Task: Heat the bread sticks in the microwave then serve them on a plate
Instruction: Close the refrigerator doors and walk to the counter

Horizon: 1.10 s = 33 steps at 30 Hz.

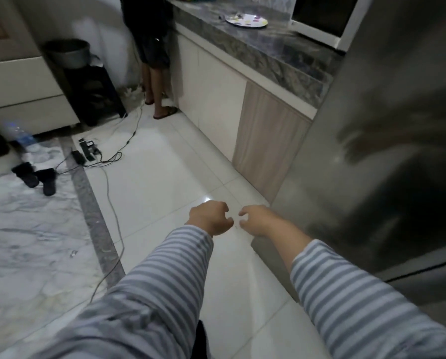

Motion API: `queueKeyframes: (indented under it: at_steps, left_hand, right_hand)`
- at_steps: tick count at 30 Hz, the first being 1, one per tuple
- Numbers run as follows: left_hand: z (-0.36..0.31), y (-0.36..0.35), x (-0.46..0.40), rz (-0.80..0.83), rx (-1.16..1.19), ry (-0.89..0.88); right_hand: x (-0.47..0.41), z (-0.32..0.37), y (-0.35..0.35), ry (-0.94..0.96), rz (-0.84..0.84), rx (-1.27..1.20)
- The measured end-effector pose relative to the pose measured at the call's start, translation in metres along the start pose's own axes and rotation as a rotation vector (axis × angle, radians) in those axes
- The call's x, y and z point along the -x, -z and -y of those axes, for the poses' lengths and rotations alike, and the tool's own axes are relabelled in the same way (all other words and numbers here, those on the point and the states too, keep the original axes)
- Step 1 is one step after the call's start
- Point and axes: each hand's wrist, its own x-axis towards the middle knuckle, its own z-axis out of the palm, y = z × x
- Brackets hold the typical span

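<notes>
Plate [246, 21] sits on the dark marble counter [255, 51] at 1 o'clock, white with coloured spots, just left of the microwave [323, 15] at the top right corner. Bread sticks not discernible on it or anywhere else. Microwave door looks closed, dark glass.

Left hand [209, 218] and right hand [255, 219] both extended forward over the floor at centre, 6 o'clock side, knuckles up, fingers loosely curled, nothing in either one. Fingertips of the two hands near each other, not touching. Both arms in grey-and-white striped sleeves [165, 278].

Floor [165, 177] is glossy white tile; marble-pattern section with a grey border strip at 8–9 o'clock. Steel fridge [385, 151] fills 3 o'clock, blurred reflection on it. White and wood-tone cabinet doors [216, 99] under the counter.

Second person [154, 60] standing at the counter at 12 o'clock, dark clothes, sandals. Power strip [87, 150] and cables on the floor at 10 o'clock, dark slippers [35, 177] at 9 o'clock, bucket [69, 53] on a black stand at 11 o'clock.
</notes>
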Motion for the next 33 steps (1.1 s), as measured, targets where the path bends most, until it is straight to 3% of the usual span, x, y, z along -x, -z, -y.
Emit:
queueKeyframes:
  at_steps: [9, 17, 25, 33]
  left_hand:
    - [0.078, 0.074, -0.092, -0.056, 0.004, 0.078]
    - [0.114, 0.132, -0.200, -0.054, -0.007, 0.097]
    - [0.112, 0.234, -0.337, -0.102, -0.064, 0.064]
    - [0.077, 0.303, -0.461, -0.070, -0.110, -0.076]
  right_hand:
    - [-0.116, 0.099, 0.049, 0.111, -0.036, 0.055]
    - [-0.234, 0.132, 0.100, 0.125, -0.021, 0.051]
    - [-0.358, 0.141, 0.210, 0.108, -0.085, 0.011]
    - [-0.439, 0.132, 0.303, -0.004, -0.180, -0.087]
